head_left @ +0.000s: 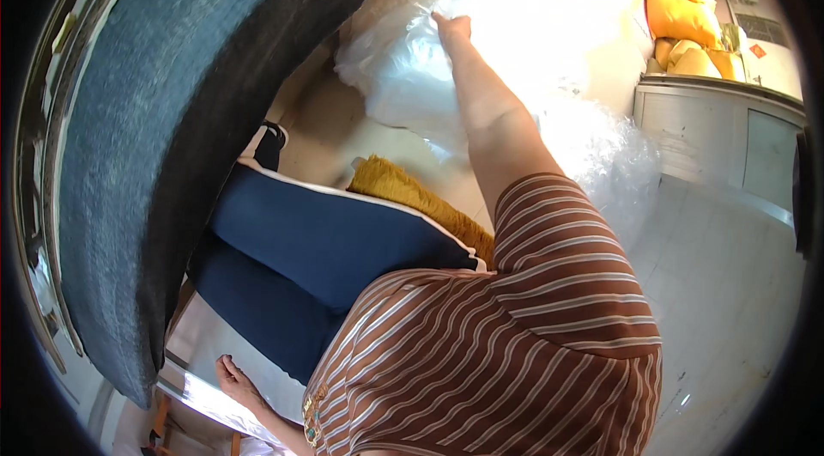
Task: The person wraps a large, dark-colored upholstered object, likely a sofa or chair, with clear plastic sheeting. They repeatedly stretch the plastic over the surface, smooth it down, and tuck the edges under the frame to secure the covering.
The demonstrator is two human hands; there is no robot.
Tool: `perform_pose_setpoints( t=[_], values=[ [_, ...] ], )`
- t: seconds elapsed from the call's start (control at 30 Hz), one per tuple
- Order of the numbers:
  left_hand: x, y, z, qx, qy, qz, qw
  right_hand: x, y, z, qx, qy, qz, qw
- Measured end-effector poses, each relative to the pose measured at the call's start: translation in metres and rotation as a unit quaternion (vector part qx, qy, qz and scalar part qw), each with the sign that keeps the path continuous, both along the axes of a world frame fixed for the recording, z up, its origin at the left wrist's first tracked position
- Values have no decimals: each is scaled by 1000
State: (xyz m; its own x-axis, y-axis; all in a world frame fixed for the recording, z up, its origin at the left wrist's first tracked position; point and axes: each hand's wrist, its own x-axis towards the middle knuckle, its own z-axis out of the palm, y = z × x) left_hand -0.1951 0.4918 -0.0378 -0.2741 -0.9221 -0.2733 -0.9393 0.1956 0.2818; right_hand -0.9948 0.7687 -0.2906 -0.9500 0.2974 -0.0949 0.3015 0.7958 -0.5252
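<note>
My right hand [451, 28] reaches far out with the arm straight and digs into a big clear plastic bag of white fluffy stuffing [532, 18]; its fingers close on the bag's film. My left hand [235, 379] is low at the bottom left, lying flat with fingers spread on the edge of a white surface [206, 344] and holding nothing. Between the two hands I see my own brown striped shirt [515, 327] and navy trousers [318, 241].
A large blue-grey felt-covered panel [146, 138] curves down the left side. A mustard-yellow fuzzy piece [412, 194] lies on the floor by my legs. Several yellow cushions [682, 14] are stacked at the top right above a white cabinet [730, 130]. Pale floor tiles [738, 293] lie at right.
</note>
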Motion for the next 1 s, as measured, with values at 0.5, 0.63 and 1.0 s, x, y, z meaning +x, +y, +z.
perform_pose_setpoints(
  t=[0.5, 0.63, 1.0],
  values=[
    [-207, -22, 53, -211, 178, -379, 883, 8, 187, 70, -662, -28, -279, 695],
    [-276, -20, 74, -212, 246, -461, 826, 33, 153, 184, -265, -61, 55, 961],
    [-432, 60, 112, 157, 421, -343, 825, 70, 59, 311, -600, 118, 129, 781]
  ],
)
